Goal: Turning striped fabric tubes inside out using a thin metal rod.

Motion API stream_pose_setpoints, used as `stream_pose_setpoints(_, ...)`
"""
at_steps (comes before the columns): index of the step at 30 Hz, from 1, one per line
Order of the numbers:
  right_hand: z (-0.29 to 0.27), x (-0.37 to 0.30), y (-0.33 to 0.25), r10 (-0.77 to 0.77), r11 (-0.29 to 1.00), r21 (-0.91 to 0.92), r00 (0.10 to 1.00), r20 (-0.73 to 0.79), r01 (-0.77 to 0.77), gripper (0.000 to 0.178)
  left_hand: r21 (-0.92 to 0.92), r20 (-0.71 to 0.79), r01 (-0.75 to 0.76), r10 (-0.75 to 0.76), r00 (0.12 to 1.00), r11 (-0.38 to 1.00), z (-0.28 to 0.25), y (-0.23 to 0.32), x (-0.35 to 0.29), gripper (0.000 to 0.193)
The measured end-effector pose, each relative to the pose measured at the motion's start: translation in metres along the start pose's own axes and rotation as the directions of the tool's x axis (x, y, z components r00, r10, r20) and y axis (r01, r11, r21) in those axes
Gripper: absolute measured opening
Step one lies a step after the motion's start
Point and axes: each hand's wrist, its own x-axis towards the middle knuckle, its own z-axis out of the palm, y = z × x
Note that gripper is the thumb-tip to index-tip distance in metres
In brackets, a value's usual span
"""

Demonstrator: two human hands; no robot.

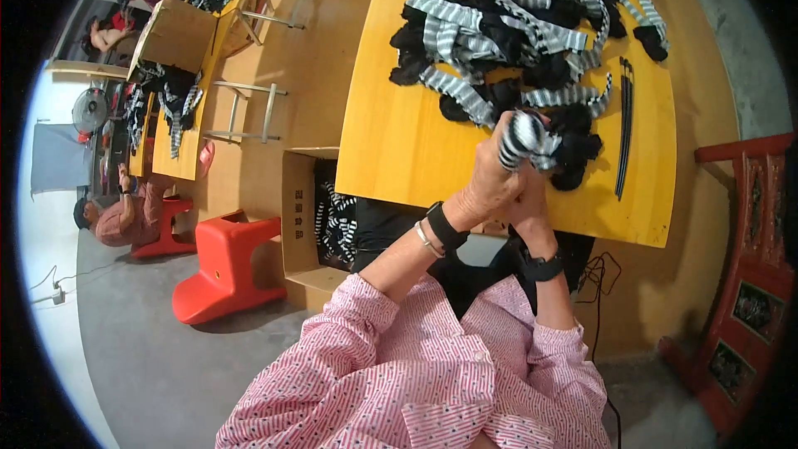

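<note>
The left hand [489, 173] is closed around a striped cloth piece [524, 140], located above the desk [382, 133] at the near side of a pile of black and striped cloth [486, 29]. The right hand [529, 204] adjoins the left; its fingers are partly hidden, so its grip cannot be determined. Beside the desk, a carton [300, 179] bears a column of dark printed characters.

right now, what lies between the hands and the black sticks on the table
In the head view, bunched black fabric, then a bare strip of yellow tabletop.
</note>
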Motion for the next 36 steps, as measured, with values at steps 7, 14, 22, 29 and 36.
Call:
stream_pose_setpoints(7, -0.071, 0.025, -0.065, 0.182, 0.979, -0.116, 0.976, 0.123, -0.168, 0.040, -0.194, 0.171, 0.238, -0.206, 0.963, 0.952, -0.013, -0.006, -0.010, 0.019)
stream_pose_setpoints(14, -0.048, 0.076, -0.134, -0.267, 0.898, 0.427, 0.907, 0.327, 0.110, 0.066, -0.105, 0.217, 0.055, -0.031, 0.976, 0.993, -0.002, -0.009, -0.003, 0.027)
stream_pose_setpoints(22, -0.029, 0.066, -0.130, -0.217, 0.952, 0.257, 0.958, 0.187, 0.165, 0.051, -0.680, 0.076, -0.048, 0.135, 0.988, 0.732, -0.010, 0.036, 0.021, 0.020)
stream_pose_setpoints(29, -0.014, 0.058, -0.099, -0.380, 0.903, -0.155, 0.913, 0.150, 0.402, 0.035, -0.343, 0.172, 0.135, -0.079, 0.982, 0.930, -0.003, -0.039, -0.030, 0.021)
stream_pose_setpoints(36, -0.021, 0.059, -0.084, -0.461, 0.874, -0.161, 0.887, 0.025, 0.459, 0.021, 0.061, 0.261, -0.133, 0.113, 0.959, 0.989, 0.000, -0.032, -0.008, 0.022)
